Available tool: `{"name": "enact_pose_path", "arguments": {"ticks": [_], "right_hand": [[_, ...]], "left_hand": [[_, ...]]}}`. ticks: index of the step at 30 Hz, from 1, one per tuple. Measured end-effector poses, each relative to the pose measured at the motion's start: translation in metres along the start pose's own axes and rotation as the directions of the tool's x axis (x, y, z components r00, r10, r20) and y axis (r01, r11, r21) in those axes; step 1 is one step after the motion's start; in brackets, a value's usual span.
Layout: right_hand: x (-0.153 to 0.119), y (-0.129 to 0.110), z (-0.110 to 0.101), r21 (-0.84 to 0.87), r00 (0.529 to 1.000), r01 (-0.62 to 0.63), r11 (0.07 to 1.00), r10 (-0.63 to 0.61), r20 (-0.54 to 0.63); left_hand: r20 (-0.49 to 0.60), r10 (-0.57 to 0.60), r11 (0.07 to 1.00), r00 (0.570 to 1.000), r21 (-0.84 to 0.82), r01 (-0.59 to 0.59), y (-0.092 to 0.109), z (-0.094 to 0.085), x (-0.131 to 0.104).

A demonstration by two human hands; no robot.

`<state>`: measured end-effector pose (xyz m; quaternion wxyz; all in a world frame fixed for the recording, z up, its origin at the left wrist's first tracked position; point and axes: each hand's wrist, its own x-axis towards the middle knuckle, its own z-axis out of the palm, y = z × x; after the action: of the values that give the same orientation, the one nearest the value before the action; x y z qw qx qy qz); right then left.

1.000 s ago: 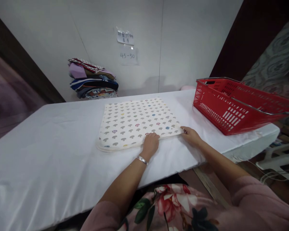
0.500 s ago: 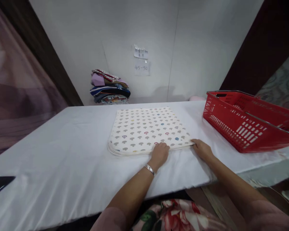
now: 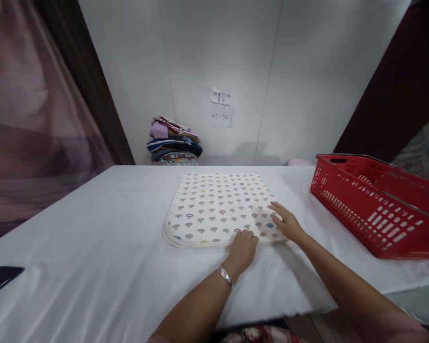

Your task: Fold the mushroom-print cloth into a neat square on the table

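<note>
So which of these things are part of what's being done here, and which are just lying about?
In use:
mushroom-print cloth, lying in layers
left hand, on its near edge
right hand, by its near right corner
white-covered table, underneath

Apparently just about:
red basket
stacked fabrics by the wall
dark flat object, partly out of view
paper signs

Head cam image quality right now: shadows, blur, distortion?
Head view: soft shadow low on the wall; head view: red basket looks stretched toward the right edge, likely wide-angle distortion; head view: pattern on the printed cloth legible, writing on the upper sign soft.
</note>
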<state>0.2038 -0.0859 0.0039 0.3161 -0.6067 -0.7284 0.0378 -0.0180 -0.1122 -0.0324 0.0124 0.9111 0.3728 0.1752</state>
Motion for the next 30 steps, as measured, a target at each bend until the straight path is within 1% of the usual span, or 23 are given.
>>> {"name": "enact_pose_path", "arguments": {"ticks": [2, 4, 6, 8, 9, 11, 13, 15, 16, 18, 22, 25, 27, 28, 29, 30], "right_hand": [[0.02, 0.005, 0.012, -0.07, 0.999, -0.024, 0.997, 0.026, 0.039], [0.032, 0.02, 0.021, -0.203, 0.984, -0.084, 0.976, 0.113, 0.136], [0.037, 0.039, 0.028, -0.325, 0.946, -0.153, 0.933, 0.233, 0.224], [0.038, 0.053, 0.032, -0.391, 0.916, -0.187, 0.901, 0.304, 0.262], [0.039, 0.058, 0.034, -0.409, 0.913, -0.189, 0.893, 0.313, 0.261], [0.044, 0.06, 0.036, -0.44, 0.931, -0.173, 0.881, 0.292, 0.219], [0.055, 0.056, 0.039, -0.463, 0.955, -0.147, 0.874, 0.247, 0.164], [0.069, 0.05, 0.043, -0.463, 0.969, -0.109, 0.88, 0.198, 0.148], [0.077, 0.048, 0.046, -0.455, 0.971, -0.091, 0.886, 0.181, 0.158], [0.091, 0.049, 0.052, -0.437, 0.963, -0.085, 0.895, 0.187, 0.195], [0.109, 0.06, 0.062, -0.4, 0.937, -0.106, 0.911, 0.226, 0.267], [0.124, 0.069, 0.068, -0.424, 0.942, -0.107, 0.899, 0.228, 0.247], [0.14, 0.073, 0.074, -0.445, 0.946, -0.1, 0.89, 0.223, 0.233], [0.151, 0.075, 0.078, -0.451, 0.947, -0.093, 0.888, 0.218, 0.234], [0.162, 0.077, 0.082, -0.455, 0.945, -0.093, 0.885, 0.223, 0.241], [0.173, 0.079, 0.086, -0.461, 0.938, -0.101, 0.882, 0.239, 0.251]], "left_hand": [[0.017, -0.012, 0.999, 1.0, -0.03, 0.013, 0.0, -0.001, 0.0], [0.034, -0.03, 0.998, 0.999, -0.062, 0.032, -0.001, -0.003, 0.0], [0.041, -0.046, 0.994, 0.998, -0.093, 0.049, -0.001, -0.004, 0.0], [0.046, -0.055, 0.991, 0.997, -0.119, 0.06, -0.001, -0.004, 0.0], [0.051, -0.062, 0.989, 0.997, -0.132, 0.068, -0.001, -0.004, 0.0], [0.062, -0.078, 0.983, 0.995, -0.162, 0.087, -0.001, -0.003, 0.0], [0.077, -0.09, 0.976, 0.993, -0.194, 0.104, -0.001, -0.001, 0.0], [0.093, -0.104, 0.967, 0.99, -0.223, 0.122, -0.002, 0.002, 0.0], [0.103, -0.11, 0.962, 0.988, -0.238, 0.132, -0.003, 0.004, 0.0], [0.12, -0.125, 0.951, 0.985, -0.267, 0.153, -0.004, 0.008, 0.0], [0.145, -0.15, 0.927, 0.978, -0.325, 0.19, -0.007, 0.013, 0.0], [0.159, -0.141, 0.922, 0.977, -0.337, 0.188, -0.012, 0.019, -0.001], [0.12, -0.102, 0.937, 0.988, -0.321, 0.135, -0.016, 0.027, -0.002], [0.067, -0.067, 0.948, 0.996, -0.307, 0.085, -0.018, 0.033, -0.002], [-0.012, -0.035, 0.958, 0.999, -0.284, 0.03, -0.019, 0.041, -0.002], [-0.116, -0.007, 0.968, 0.993, -0.249, -0.022, -0.021, 0.05, -0.001]]}}
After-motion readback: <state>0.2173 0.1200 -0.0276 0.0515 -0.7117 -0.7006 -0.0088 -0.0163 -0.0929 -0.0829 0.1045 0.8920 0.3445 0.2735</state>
